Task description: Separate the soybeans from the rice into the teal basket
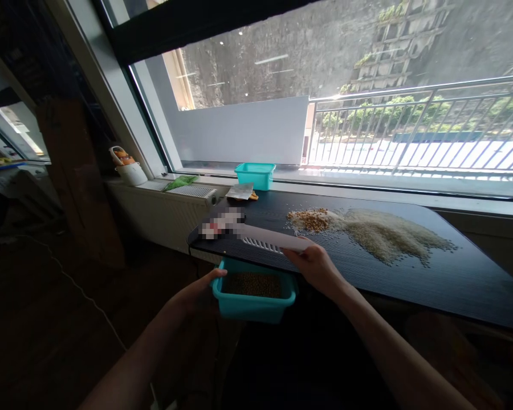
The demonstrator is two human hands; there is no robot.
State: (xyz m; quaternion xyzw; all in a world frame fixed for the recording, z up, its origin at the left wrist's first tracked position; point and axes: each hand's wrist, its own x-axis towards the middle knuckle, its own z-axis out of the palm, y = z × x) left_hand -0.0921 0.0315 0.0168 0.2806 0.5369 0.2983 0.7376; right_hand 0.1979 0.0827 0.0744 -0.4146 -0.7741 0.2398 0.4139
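My left hand (200, 291) grips the left rim of a teal plastic tub (253, 300) and holds it just below the near edge of the black table (453, 273). Brownish beans lie in the tub. My right hand (316, 266) is closed on the end of a long white slotted card or scraper (260, 238) that lies flat along the table's front edge above the tub. Farther back on the table sits a small heap of yellow-brown beans (310, 220) touching a wide spread of white rice (385, 232).
A second teal tub (255, 174) stands on the window sill, with a small packet (241, 192) beside it. A white pot with orange items (130, 169) and a green bag (180, 182) rest on the radiator ledge at left. A white cable (81, 290) crosses the dark floor.
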